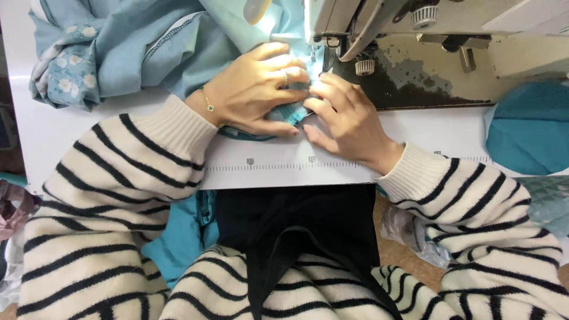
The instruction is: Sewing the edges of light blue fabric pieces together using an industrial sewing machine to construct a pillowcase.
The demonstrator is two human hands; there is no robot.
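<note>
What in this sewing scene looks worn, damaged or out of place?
The sewing machine bed looks worn: its dark coating is chipped away in pale patches behind the right hand. The light blue fabric lies bunched beside the left hand, not flat. Nothing looks spilled.
</note>
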